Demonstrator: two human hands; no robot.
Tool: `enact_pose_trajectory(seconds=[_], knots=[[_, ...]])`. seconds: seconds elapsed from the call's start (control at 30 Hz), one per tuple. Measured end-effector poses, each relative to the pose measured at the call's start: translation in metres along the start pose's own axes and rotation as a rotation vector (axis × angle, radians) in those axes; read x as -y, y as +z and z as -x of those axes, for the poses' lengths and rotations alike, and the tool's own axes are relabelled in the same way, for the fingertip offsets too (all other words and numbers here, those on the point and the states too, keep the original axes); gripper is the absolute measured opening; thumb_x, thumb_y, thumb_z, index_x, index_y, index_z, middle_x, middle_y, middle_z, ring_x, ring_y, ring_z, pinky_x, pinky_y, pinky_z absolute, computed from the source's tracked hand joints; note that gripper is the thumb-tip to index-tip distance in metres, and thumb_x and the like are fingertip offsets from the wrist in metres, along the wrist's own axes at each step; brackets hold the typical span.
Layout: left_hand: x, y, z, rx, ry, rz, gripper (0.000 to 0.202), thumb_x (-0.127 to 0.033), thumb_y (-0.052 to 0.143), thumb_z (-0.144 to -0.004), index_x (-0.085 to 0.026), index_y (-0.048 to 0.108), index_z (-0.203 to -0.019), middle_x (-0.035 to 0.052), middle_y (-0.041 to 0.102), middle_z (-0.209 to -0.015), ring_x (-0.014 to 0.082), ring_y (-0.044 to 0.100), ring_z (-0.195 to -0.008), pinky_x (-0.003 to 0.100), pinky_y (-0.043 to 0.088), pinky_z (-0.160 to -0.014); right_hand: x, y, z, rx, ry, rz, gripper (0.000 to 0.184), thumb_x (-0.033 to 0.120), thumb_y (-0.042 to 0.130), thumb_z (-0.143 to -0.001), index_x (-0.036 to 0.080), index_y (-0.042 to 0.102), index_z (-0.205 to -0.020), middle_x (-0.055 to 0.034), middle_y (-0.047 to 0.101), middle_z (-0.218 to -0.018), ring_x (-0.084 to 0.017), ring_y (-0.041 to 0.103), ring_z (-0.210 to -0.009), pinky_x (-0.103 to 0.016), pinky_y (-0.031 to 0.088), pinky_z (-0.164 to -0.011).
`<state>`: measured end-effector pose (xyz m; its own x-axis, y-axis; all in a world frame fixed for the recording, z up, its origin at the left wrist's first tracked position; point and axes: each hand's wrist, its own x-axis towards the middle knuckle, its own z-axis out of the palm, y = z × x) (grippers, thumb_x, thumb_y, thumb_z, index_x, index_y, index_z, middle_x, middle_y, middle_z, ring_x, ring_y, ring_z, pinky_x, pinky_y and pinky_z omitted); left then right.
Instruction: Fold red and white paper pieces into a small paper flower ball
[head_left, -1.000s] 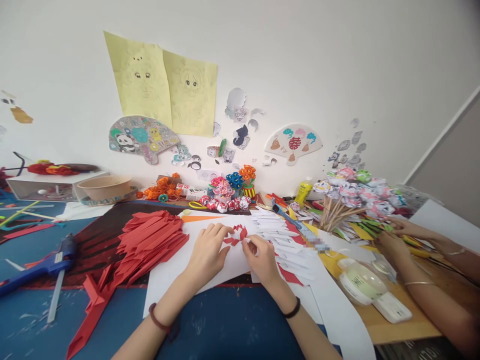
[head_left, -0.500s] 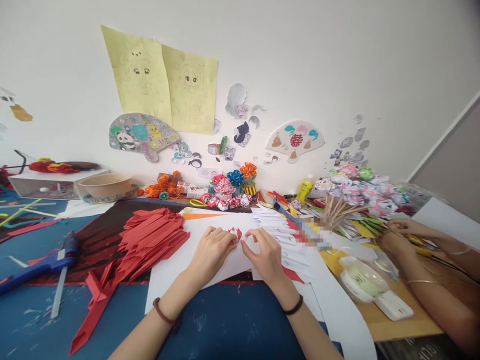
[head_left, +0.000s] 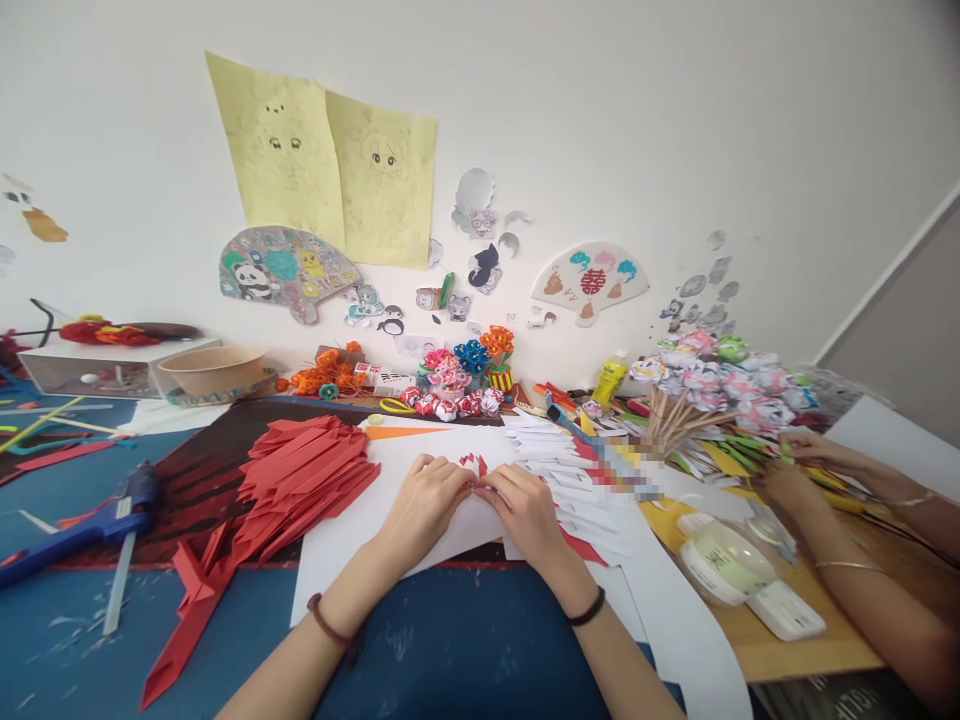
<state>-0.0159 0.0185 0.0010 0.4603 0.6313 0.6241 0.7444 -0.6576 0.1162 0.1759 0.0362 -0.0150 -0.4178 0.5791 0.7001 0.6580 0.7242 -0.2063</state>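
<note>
A small red-and-white folded paper flower (head_left: 473, 463) is held up over a white paper sheet (head_left: 352, 530). My left hand (head_left: 435, 492) pinches it from the left, its fingers closed together. From the other side, the fingertips of my right hand (head_left: 525, 503) press on the same flower. Its lower part is hidden behind the fingers. Left of my hands lies a heap of folded red paper strips (head_left: 307, 475). Folded white paper strips (head_left: 562, 480) lie to the right.
A blue glue gun (head_left: 124, 515) rests at the left. Finished paper flowers (head_left: 448, 405) line the back by the wall. At the right, a co-worker's hands (head_left: 817, 455) work near a bundle of paper roses (head_left: 720, 375) and a clear bottle (head_left: 726, 560).
My right hand has moved left, its thumb and fingers closing onto the flower. My left hand has stayed nearly still. The co-worker's hands have shifted slightly.
</note>
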Motion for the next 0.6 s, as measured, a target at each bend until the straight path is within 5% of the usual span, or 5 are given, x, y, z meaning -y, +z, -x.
enact_pose_trajectory(seconds=[0.6], knots=[[0.0007, 0.0041, 0.0016, 0.058, -0.003, 0.055, 0.018, -0.02, 0.041, -0.102, -0.02, 0.058, -0.108, 0.004, 0.067, -0.094, 0.0204, 0.056, -0.088, 0.036, 0.036, -0.082, 0.0038, -0.0001, -0.0003, 0.049, -0.001, 0.074, 0.017, 0.027, 0.053, -0.098, 0.019, 0.065, -0.089, -0.0036, 0.066, -0.079, -0.018, 0.061, -0.074, -0.029, 0.042, -0.069]])
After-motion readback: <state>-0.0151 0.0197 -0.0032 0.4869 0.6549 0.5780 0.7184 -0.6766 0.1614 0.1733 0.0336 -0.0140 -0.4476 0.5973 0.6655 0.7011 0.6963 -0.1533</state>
